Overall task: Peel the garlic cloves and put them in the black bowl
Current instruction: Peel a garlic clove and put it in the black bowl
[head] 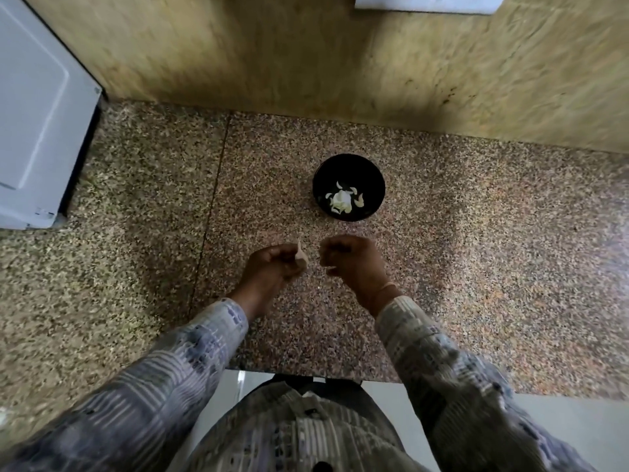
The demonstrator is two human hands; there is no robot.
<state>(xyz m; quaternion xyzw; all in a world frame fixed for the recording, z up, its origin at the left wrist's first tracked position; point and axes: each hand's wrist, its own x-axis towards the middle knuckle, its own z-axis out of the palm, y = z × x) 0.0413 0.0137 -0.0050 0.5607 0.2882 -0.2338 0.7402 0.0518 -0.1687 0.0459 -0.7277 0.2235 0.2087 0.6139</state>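
Between left hand [272, 269], right hand [352, 258]: garlic clove [301, 259], peel [330, 267]

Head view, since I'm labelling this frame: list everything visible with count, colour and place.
black bowl: one, black, on the counter, centre.
garlic pieces: several, whitish, inside the bowl.
garlic clove: one, pale tan, pinched by the left hand.
peel scrap: one, pale, pinched under the right hand's curled fingers.
counter: one, speckled brown, under everything.
wall: one, yellowish, behind the counter.
appliance: one, white, far left.
sleeves: two, patterned grey-blue, lower frame.
left hand: one, holding the clove.
right hand: one, curled, beside the left.
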